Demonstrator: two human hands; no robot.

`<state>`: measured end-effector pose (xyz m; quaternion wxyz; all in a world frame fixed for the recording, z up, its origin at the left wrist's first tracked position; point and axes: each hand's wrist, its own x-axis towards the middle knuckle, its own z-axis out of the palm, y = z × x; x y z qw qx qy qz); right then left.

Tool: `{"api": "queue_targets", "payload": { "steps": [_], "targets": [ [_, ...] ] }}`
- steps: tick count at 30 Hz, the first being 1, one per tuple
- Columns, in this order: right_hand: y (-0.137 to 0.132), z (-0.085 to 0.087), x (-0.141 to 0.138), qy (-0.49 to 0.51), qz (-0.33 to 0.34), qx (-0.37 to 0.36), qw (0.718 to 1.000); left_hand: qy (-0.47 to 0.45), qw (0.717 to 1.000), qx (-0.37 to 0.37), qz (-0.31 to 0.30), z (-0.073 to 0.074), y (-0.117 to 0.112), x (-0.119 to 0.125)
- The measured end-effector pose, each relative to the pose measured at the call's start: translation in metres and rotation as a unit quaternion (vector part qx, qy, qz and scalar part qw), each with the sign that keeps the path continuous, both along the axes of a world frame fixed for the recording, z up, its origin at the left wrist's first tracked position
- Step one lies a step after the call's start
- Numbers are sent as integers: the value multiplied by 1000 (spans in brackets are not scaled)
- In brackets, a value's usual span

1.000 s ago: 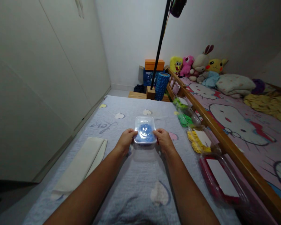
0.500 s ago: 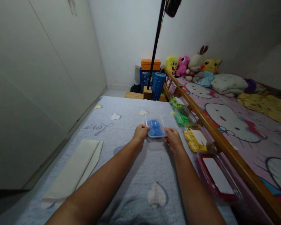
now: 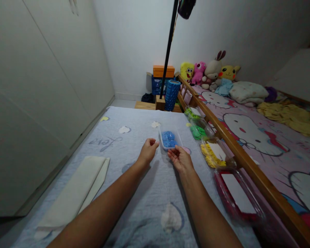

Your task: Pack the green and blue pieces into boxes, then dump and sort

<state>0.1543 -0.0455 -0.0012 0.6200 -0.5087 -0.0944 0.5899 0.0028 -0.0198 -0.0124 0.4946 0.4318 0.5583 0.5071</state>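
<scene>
A clear plastic box [image 3: 181, 137] with blue pieces [image 3: 168, 139] in it is in front of me, above or on the light blue bed sheet; I cannot tell whether it touches the cloth. My right hand [image 3: 180, 157] grips the box's near edge, thumb at the rim and fingers curled below. Just left of the box is my left hand [image 3: 149, 150], its fingers loosely bent and apart from the box, with nothing in it.
Along the wooden bed rail [image 3: 229, 148] stand clear boxes with red [image 3: 239, 193], yellow [image 3: 213, 155], green [image 3: 198, 131] and lime pieces [image 3: 192, 112]. A folded cream cloth [image 3: 74, 193] lies at left. A black pole [image 3: 167, 51] rises beyond the sheet.
My left hand has let go of the box and drawn back to the left. My right hand has shifted from the box's right side to its near edge.
</scene>
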Motion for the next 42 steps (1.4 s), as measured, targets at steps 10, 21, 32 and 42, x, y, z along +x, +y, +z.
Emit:
{"api": "queue_targets", "payload": {
  "steps": [10, 21, 32, 42],
  "targets": [
    [46, -1, 0, 5, -98, 4, 995, 262, 956, 135, 7, -19, -12, -35],
    [132, 13, 25, -13, -157, 21, 987, 351, 921, 167, -36, -17, -16, -35],
    [206, 18, 43, -38, -180, 26, 983, 372, 911, 171, -53, -18, -13, -38],
    [221, 11, 51, -50, -194, 21, 979, 364, 914, 173, -52, -16, -14, -39]
  ]
}}
